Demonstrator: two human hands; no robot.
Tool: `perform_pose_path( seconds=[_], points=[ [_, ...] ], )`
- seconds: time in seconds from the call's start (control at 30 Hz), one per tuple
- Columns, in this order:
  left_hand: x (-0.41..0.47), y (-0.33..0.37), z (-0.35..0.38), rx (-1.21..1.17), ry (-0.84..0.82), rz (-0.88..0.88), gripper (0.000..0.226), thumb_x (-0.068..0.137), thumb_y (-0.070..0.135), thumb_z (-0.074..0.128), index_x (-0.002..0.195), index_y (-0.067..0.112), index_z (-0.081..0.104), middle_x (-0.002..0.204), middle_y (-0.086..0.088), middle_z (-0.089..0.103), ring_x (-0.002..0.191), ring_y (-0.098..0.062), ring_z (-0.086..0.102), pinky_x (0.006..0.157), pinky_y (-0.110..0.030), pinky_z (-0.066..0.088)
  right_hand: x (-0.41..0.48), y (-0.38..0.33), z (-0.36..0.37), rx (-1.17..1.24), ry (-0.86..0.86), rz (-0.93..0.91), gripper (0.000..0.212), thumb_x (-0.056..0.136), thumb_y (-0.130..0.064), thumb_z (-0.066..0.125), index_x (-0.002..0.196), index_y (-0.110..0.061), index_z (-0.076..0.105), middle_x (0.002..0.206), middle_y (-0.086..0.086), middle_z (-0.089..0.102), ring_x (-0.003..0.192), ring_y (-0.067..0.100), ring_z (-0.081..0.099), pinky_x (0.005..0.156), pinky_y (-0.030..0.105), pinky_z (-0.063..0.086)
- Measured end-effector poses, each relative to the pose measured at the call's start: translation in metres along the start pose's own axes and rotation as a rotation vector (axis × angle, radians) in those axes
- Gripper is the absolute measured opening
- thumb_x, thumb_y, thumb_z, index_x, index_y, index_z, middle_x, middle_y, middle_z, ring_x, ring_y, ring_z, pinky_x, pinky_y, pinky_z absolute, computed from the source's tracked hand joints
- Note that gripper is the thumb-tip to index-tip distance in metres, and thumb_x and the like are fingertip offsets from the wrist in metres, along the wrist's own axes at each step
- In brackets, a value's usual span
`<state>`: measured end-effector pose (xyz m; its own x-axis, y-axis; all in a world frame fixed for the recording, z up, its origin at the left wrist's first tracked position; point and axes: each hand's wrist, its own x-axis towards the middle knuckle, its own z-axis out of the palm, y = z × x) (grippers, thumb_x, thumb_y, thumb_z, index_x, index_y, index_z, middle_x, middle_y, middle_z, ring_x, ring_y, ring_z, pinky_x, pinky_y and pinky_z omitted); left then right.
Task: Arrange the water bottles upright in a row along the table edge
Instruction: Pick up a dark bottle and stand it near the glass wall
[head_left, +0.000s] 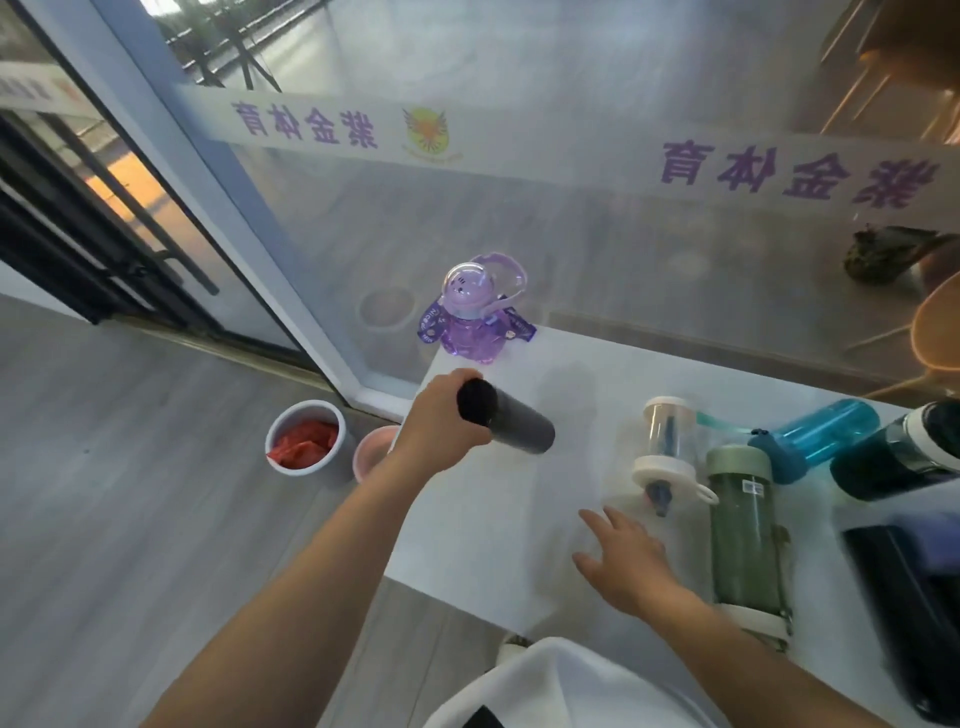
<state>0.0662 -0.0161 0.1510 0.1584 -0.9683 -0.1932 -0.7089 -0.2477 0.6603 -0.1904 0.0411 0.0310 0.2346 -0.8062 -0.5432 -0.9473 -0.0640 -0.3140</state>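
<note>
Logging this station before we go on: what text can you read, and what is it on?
"紫金体育": purple, mirrored, on the white band across the glass, left of the emblem.
"紫金体育": the same, mirrored, farther right on that band.
Strap of the purple bottle: lettering too blurred to read.
Sticker on the green bottle: too small to read.

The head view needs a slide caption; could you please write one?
Left hand grips a dark bottle near the upright purple bottle; right hand hovers open near bottles lying on the table.
</note>
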Motion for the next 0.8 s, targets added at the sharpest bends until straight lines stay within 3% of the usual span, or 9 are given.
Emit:
perform_pose_path(
  seconds=[0.17,0.4,0.8],
  points=[
    [0.001,0.024,-0.016,0.202,-0.065,-0.027,0.059,0.072,0.017,0.074,0.126,0.028,0.053,0.120,0.000,0.052,0.102,-0.024,0.053,0.083,-0.035,0.047,-0.004,0.006,0.019,-0.113,-0.010,-0.043,0.060,0.090,-0.052,0.043,0.145,-0.036,0.027,0.154,0.000,0.027,0.138,0.023,0.029,0.107,0.045,0.028],
    [-0.007,0.018,-0.020,0.200,-0.050,-0.091,0.065,0.075,0.012,0.071,0.134,0.026,0.048,0.124,-0.001,0.047,0.102,-0.019,0.045,0.080,-0.029,0.040,-0.009,0.016,0.032,-0.198,0.003,-0.089,0.054,0.087,-0.049,0.043,0.138,-0.037,0.031,0.153,0.000,0.025,0.139,0.022,0.026,0.101,0.044,0.033],
    [-0.022,0.017,-0.019,0.152,-0.028,-0.161,0.079,0.078,0.007,0.064,0.146,0.031,0.032,0.137,-0.005,0.039,0.111,-0.025,0.048,0.070,-0.031,0.052,-0.009,0.021,0.028,-0.180,-0.007,-0.110,0.057,0.088,-0.049,0.043,0.141,-0.036,0.029,0.154,-0.001,0.025,0.140,0.022,0.025,0.104,0.043,0.030]
  ],
)
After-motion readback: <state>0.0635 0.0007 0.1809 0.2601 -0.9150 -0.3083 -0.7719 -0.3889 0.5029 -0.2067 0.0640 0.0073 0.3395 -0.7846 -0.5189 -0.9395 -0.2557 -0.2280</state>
